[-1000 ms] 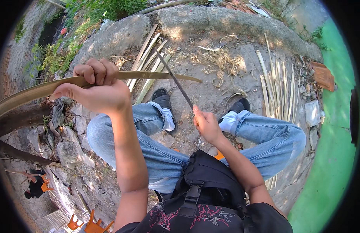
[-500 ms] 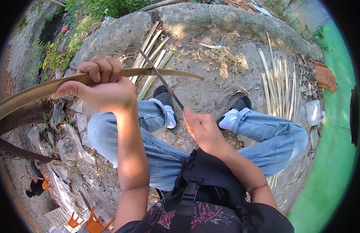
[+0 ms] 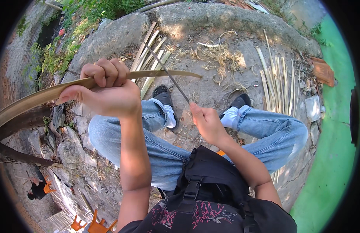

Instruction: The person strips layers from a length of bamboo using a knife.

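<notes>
**A:** Two hands busy here: left hand [image 3: 110,91] has its fingers curled tight around the long bamboo strip [image 3: 44,95], holding it out level above the knees. Right hand [image 3: 207,122] is fisted on the knife [image 3: 166,72], blade crossing the strip.

**B:** I'd keep that blade shallow, cut away from the fingers, steady pressure.

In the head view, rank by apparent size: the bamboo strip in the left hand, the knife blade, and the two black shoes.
1. bamboo strip: longest by far, though nearness to the camera inflates it.
2. knife blade: long but thin.
3. Left shoe and right shoe: look alike, not ranked.
</notes>
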Demonstrator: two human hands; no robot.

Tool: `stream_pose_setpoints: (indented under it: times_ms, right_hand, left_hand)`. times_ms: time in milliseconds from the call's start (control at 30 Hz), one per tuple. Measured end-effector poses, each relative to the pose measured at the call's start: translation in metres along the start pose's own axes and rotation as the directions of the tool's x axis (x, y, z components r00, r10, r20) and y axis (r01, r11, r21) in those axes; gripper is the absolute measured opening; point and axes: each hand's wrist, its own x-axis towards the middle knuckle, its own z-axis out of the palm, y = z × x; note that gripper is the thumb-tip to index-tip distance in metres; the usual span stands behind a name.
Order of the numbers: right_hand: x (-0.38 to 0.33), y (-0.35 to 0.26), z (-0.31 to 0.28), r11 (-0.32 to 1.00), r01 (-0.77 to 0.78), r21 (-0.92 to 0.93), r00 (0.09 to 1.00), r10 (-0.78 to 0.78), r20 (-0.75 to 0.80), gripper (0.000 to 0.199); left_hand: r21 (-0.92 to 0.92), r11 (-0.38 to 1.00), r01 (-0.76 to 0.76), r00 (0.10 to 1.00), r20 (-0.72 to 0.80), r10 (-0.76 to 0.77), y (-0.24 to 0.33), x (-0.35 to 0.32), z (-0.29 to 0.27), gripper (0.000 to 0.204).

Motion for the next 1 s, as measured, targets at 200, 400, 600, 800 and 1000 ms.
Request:
stream_pose_setpoints:
  times_ms: [200,400,600,800,1000]
  right_hand:
    - [-0.014,-0.012,0.014,0.971,0.229,0.062,0.973,-0.228,-0.026,0.059]
    - [0.001,0.008,0.005,1.000,0.023,0.016,0.998,-0.022,-0.064,0.063]
    - [-0.013,-0.018,0.012,0.994,0.102,0.050,0.994,-0.100,-0.032,0.058]
    - [-0.012,0.001,0.009,0.993,-0.020,0.118,1.000,0.019,0.008,0.058]
    - [-0.030,-0.023,0.011,0.988,0.015,0.151,0.998,-0.023,0.050,0.057]
  left_hand:
    - [0.088,0.996,-0.002,0.998,-0.068,0.008,0.006,0.000,0.011,0.069]
    - [0.103,0.994,-0.023,0.992,-0.119,0.035,0.001,0.004,0.014,0.069]
    - [0.101,0.994,-0.028,0.993,-0.111,0.039,0.002,0.004,0.012,0.074]
    - [-0.006,0.994,-0.110,0.989,0.103,0.110,-0.006,0.012,0.001,0.076]
    - [0.090,0.990,-0.113,0.989,-0.089,0.121,-0.006,0.004,0.011,0.075]
